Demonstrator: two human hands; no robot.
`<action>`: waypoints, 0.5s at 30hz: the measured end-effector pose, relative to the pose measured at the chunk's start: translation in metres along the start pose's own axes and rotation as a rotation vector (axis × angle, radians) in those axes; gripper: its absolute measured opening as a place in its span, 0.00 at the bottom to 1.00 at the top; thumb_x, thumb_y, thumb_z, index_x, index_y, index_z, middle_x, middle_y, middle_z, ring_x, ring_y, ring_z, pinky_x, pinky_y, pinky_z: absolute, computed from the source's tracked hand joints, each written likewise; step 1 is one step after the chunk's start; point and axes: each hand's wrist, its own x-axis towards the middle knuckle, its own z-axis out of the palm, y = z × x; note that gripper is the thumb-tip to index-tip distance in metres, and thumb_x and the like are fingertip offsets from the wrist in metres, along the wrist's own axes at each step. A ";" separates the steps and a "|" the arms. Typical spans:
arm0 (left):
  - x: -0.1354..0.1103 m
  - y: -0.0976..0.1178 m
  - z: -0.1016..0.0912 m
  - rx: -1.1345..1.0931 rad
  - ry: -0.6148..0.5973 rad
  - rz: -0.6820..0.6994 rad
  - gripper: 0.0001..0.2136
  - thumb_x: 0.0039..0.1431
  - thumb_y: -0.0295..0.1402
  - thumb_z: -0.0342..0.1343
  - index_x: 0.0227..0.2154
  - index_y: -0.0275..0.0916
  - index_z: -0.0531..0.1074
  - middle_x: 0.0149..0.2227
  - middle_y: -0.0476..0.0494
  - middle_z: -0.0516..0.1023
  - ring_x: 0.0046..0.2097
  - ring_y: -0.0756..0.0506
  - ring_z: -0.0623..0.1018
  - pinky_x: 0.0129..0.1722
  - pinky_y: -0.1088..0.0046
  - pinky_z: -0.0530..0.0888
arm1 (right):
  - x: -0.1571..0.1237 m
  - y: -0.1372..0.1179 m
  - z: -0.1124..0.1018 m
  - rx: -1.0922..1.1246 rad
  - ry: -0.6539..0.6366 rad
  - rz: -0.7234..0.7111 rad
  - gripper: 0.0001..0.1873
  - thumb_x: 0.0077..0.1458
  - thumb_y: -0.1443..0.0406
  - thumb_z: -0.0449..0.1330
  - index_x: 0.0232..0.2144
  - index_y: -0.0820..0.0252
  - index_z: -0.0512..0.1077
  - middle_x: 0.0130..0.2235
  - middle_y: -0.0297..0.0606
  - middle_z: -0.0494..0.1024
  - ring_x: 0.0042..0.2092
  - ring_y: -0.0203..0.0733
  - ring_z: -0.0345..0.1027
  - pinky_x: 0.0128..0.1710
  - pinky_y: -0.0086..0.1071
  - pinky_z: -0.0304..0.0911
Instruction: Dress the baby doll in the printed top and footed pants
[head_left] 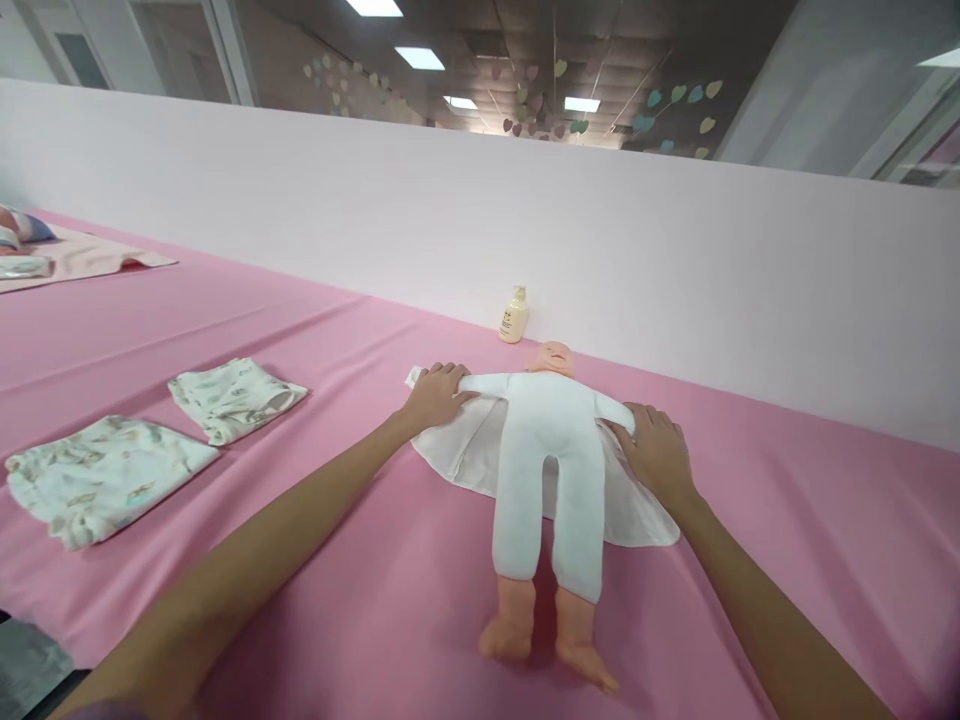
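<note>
The doll lies on its back on the pink sheet, head towards the wall, bare feet towards the person, with a white garment spread beneath it and showing on both sides. The left hand has its fingers curled over the end of one of the doll's arms, thumb on the near side; the right hand closes on the other arm's end in much the same way. A bit of white cloth pokes out past the left knuckles, and I can't tell whether those fingers pinch it too.

With both arms drawn out sideways, an uneven pull would likely turn the doll askew, or strain the soft shoulders. If the garment is caught under its back, any tug could ruck the cloth up or drag it along. The sheet is already creased, so it may slip as well.

The bottle stands upright near the doll's head, close to the wall; a shove that way, or a hand reaching past, could tip it. Over to the left, the folded clothes lie near the left forearm, where a careless elbow might sweep them out of shape.
</note>
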 end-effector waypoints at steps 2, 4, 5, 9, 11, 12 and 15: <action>0.001 0.002 0.005 0.006 -0.008 0.006 0.19 0.72 0.51 0.48 0.51 0.43 0.71 0.51 0.39 0.79 0.55 0.35 0.74 0.56 0.56 0.67 | -0.001 0.005 0.005 -0.012 -0.028 -0.007 0.28 0.71 0.47 0.45 0.54 0.60 0.71 0.50 0.51 0.80 0.51 0.59 0.70 0.54 0.51 0.61; 0.002 0.005 0.008 0.005 -0.001 0.002 0.18 0.72 0.50 0.49 0.52 0.43 0.72 0.51 0.39 0.79 0.55 0.34 0.74 0.56 0.56 0.67 | -0.003 0.010 0.009 -0.011 -0.069 -0.008 0.28 0.71 0.47 0.45 0.54 0.60 0.71 0.51 0.52 0.80 0.52 0.59 0.70 0.54 0.52 0.62; 0.002 0.007 0.008 0.001 0.005 0.001 0.18 0.72 0.50 0.49 0.53 0.44 0.72 0.51 0.39 0.79 0.55 0.34 0.74 0.56 0.56 0.67 | -0.004 0.012 0.011 -0.004 -0.096 -0.003 0.28 0.70 0.47 0.45 0.54 0.60 0.72 0.51 0.52 0.80 0.52 0.59 0.71 0.54 0.52 0.62; 0.002 0.014 0.004 -0.074 0.043 -0.029 0.18 0.68 0.51 0.55 0.53 0.47 0.74 0.45 0.43 0.80 0.50 0.36 0.77 0.51 0.59 0.69 | -0.007 0.016 0.014 -0.007 -0.215 0.083 0.28 0.68 0.47 0.49 0.54 0.58 0.74 0.52 0.53 0.80 0.55 0.64 0.70 0.53 0.55 0.64; 0.001 0.017 0.002 -0.160 0.065 -0.078 0.17 0.65 0.51 0.60 0.51 0.50 0.76 0.44 0.45 0.80 0.47 0.38 0.79 0.48 0.63 0.71 | -0.003 0.010 0.008 -0.053 -0.264 0.151 0.26 0.64 0.52 0.54 0.56 0.59 0.74 0.55 0.57 0.78 0.59 0.69 0.68 0.53 0.58 0.64; 0.000 0.018 0.000 -0.207 0.078 -0.104 0.17 0.63 0.50 0.62 0.50 0.50 0.76 0.45 0.47 0.80 0.47 0.39 0.79 0.47 0.64 0.72 | 0.000 0.004 0.004 -0.071 -0.268 0.181 0.26 0.62 0.55 0.56 0.58 0.61 0.73 0.57 0.60 0.76 0.61 0.71 0.66 0.54 0.60 0.64; 0.001 0.019 -0.001 -0.324 0.113 -0.179 0.20 0.56 0.48 0.69 0.48 0.50 0.76 0.48 0.49 0.81 0.47 0.41 0.80 0.46 0.66 0.74 | 0.017 -0.029 -0.012 0.002 -0.163 0.154 0.32 0.61 0.61 0.55 0.66 0.66 0.67 0.64 0.63 0.70 0.66 0.72 0.60 0.59 0.63 0.62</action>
